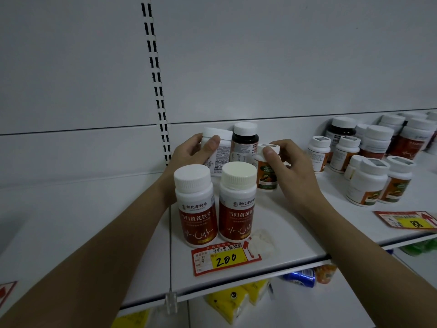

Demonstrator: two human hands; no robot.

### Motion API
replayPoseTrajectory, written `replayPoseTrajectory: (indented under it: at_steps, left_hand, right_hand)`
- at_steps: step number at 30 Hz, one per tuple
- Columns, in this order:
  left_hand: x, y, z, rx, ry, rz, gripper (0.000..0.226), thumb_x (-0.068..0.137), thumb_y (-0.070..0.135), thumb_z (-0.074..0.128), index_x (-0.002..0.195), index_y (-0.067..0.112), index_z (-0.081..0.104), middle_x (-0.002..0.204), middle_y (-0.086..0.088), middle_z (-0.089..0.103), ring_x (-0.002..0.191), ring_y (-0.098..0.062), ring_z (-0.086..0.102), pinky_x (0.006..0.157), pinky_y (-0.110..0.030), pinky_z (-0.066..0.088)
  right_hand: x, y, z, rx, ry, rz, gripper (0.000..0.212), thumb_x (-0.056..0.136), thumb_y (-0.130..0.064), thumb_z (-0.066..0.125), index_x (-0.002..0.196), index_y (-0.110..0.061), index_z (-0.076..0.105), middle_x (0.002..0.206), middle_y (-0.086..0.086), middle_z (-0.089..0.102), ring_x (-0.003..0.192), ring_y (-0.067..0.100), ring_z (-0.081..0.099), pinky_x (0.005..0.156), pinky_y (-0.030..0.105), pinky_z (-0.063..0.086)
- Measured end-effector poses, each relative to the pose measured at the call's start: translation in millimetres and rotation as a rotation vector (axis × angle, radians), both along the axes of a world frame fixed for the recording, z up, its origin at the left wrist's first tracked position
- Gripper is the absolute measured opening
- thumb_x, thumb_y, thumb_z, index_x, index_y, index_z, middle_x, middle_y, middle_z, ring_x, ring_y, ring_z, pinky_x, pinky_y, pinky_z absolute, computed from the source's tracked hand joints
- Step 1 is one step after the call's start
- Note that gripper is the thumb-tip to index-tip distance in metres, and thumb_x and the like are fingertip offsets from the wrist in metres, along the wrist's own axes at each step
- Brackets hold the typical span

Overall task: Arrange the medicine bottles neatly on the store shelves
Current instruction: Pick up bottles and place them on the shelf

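Hands' grip on white bottle [218, 152] and orange-label bottle [267, 171], two red-label bottles [216, 209] in front

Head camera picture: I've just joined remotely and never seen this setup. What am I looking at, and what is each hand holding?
There is no machine here: a person works with bare hands, and the single view comes from a camera worn on their head, looking forward and down. The left hand has its grip on a white bottle with small print. The right hand holds a small orange-label bottle by its cap. Between them stands a dark bottle. Nearer the camera stand two red-label bottles on the white shelf, behind a price tag reading 200. More bottles cluster at right.
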State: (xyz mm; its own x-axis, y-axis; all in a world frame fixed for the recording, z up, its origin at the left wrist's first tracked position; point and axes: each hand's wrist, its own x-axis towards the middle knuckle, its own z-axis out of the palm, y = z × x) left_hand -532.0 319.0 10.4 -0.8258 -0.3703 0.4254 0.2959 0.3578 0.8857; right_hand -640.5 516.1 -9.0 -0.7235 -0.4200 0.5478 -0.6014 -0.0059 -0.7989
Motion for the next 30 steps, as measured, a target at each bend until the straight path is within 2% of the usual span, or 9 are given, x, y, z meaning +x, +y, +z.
replayPoseTrajectory:
  at_steps: [8, 13, 18, 25, 30]
  left_hand:
    - [0.6, -0.5, -0.2, -0.011, -0.003, -0.004, 0.034, 0.081, 0.057, 0.053, 0.103, 0.032, 0.060, 0.089, 0.024, 0.072, 0.084, 0.003, 0.068, 0.064, -0.008, 0.050]
    - [0.2, -0.8, -0.8, -0.012, -0.001, -0.002, 0.034, 0.080, 0.058, 0.054, 0.101, 0.033, 0.061, 0.089, 0.021, 0.073, 0.082, 0.001, 0.069, 0.064, -0.009, 0.050]
    - [0.5, -0.7, -2.2, -0.022, 0.000, 0.000, 0.035, 0.081, 0.060, 0.053, 0.101, 0.034, 0.062, 0.090, 0.021, 0.072, 0.083, 0.002, 0.068, 0.064, -0.009, 0.049]
    - [0.7, -1.0, -2.1, -0.025, 0.003, -0.003, 0.035, 0.080, 0.062, 0.054, 0.099, 0.034, 0.063, 0.089, 0.020, 0.073, 0.082, 0.001, 0.069, 0.064, -0.009, 0.050]
    - [0.4, -1.2, -1.9, -0.026, 0.001, -0.009, 0.034, 0.080, 0.062, 0.055, 0.098, 0.034, 0.063, 0.088, 0.019, 0.073, 0.080, 0.002, 0.068, 0.063, -0.009, 0.049]
  right_hand:
    - [1.0, -0.9, 0.6, -0.001, -0.004, 0.009, 0.003, 0.096, -0.046, 0.054, 0.095, -0.044, 0.056, 0.093, -0.021, 0.065, 0.091, -0.006, 0.061, 0.064, 0.004, 0.048]
    - [-0.2, -1.3, -0.1, 0.016, 0.002, -0.004, 0.005, 0.095, -0.048, 0.054, 0.096, -0.043, 0.056, 0.095, -0.017, 0.065, 0.092, 0.000, 0.063, 0.065, 0.013, 0.051]
    - [0.4, -1.1, -0.2, 0.009, 0.007, 0.001, 0.007, 0.093, -0.051, 0.053, 0.094, -0.044, 0.057, 0.095, -0.027, 0.064, 0.093, -0.001, 0.062, 0.065, 0.007, 0.050]
    - [1.5, -0.2, 0.3, 0.018, 0.014, 0.004, 0.011, 0.091, -0.053, 0.052, 0.094, -0.043, 0.057, 0.093, -0.025, 0.065, 0.092, 0.000, 0.062, 0.065, 0.013, 0.051]
    - [0.9, -0.5, -0.8, 0.042, 0.008, 0.000, 0.006, 0.093, -0.050, 0.053, 0.093, -0.045, 0.056, 0.092, -0.022, 0.064, 0.092, -0.004, 0.061, 0.064, 0.009, 0.049]
